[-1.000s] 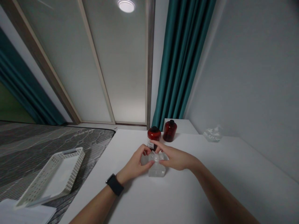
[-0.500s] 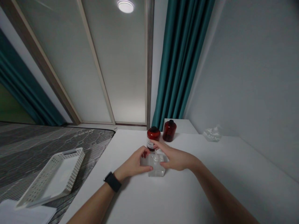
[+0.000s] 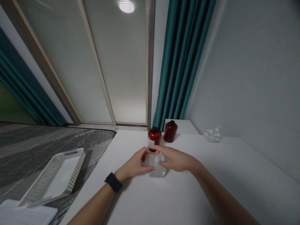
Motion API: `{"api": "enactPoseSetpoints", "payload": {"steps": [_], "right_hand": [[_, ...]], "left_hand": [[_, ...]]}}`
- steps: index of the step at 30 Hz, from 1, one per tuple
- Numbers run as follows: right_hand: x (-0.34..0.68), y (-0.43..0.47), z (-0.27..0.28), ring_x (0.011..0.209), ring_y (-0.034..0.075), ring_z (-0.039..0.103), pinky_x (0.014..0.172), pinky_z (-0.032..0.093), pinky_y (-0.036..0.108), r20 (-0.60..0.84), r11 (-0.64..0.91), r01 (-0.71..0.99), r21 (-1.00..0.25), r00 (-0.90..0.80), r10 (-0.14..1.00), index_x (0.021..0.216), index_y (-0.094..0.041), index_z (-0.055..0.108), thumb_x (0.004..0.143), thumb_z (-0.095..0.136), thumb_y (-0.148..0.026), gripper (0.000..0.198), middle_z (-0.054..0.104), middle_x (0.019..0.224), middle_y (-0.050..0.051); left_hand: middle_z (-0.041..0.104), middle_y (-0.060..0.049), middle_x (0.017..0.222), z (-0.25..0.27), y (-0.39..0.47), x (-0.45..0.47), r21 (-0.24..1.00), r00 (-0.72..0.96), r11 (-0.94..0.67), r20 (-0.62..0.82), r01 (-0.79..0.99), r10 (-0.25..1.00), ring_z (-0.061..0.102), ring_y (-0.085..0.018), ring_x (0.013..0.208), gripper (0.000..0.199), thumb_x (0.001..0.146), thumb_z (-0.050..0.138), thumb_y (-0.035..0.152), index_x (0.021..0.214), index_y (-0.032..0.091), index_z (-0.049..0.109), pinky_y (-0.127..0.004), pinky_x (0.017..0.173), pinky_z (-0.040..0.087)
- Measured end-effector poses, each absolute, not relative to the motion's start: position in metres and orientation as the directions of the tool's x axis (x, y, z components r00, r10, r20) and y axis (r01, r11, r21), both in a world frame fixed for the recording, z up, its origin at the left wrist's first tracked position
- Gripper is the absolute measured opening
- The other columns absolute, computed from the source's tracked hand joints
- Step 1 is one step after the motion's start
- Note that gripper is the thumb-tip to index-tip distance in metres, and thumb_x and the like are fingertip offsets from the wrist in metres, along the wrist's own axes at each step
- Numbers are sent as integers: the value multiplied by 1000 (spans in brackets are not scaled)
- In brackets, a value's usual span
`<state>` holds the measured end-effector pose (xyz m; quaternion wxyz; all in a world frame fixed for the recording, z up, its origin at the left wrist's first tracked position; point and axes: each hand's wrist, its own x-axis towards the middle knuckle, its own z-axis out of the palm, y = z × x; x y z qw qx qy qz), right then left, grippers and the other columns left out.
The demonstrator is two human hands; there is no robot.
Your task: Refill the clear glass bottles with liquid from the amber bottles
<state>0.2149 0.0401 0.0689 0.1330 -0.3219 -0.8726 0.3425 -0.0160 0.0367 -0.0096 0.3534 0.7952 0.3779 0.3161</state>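
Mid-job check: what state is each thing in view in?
Left hand: curved beside the clear container; grip unclear
Right hand: fingers over the container; grip unclear
Clear container: on the table; open or closed unclear
Labelled red bottle: upright, black top on
Other red bottle: upright
Clear plastic: crumpled
Basket: open-topped
Round light: lit

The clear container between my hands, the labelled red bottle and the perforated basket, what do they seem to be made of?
Clear container: glass or rigid plastic, smooth; it's see-through, which fits either. Labelled red bottle: glass or plastic, glossy, judging by the shine on its shoulder. Perforated basket: probably moulded plastic, pale, given the regular holes in its walls.
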Motion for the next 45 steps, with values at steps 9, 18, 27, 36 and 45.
{"api": "enactPoseSetpoints", "payload": {"steps": [9,18,27,36,45], "right_hand": [[211,38,68,125,27,55,109,41,45,77,636,447,-629,-778,624,147,-21,44,84,62,-9,66,61,138,11],[213,41,67,111,25,63,100,47,42,63,615,490,-618,-749,660,143,-27,49,88,65,-14,59,70,117,8],[209,41,64,115,25,61,101,46,40,87,614,460,-641,-752,654,141,-28,53,85,68,-13,59,67,128,7],[211,45,62,117,25,60,104,45,43,91,609,456,-649,-748,657,140,-24,54,87,66,-11,56,67,128,9],[203,50,49,118,25,59,105,44,45,193,656,475,-587,-705,683,127,-25,64,92,64,-16,36,68,124,9]], "left_hand": [[55,-1,95,-10,37,-17,795,520,-480,250,371,817,49,-18,79,49,74,79,42,106,19,51,-30,71,42],[54,0,91,-6,34,-15,794,510,-462,228,396,829,51,-18,80,47,72,80,37,103,19,50,-31,73,44],[59,-3,98,-5,36,-16,771,521,-485,237,413,820,54,-20,83,52,73,80,44,109,19,52,-33,75,46],[59,-2,94,-3,33,-12,754,461,-445,213,483,862,55,-20,81,51,71,80,42,105,19,49,-32,73,45],[56,0,87,-6,33,-9,730,335,-397,240,557,911,53,-19,75,44,73,76,40,100,21,48,-31,69,43]]}}
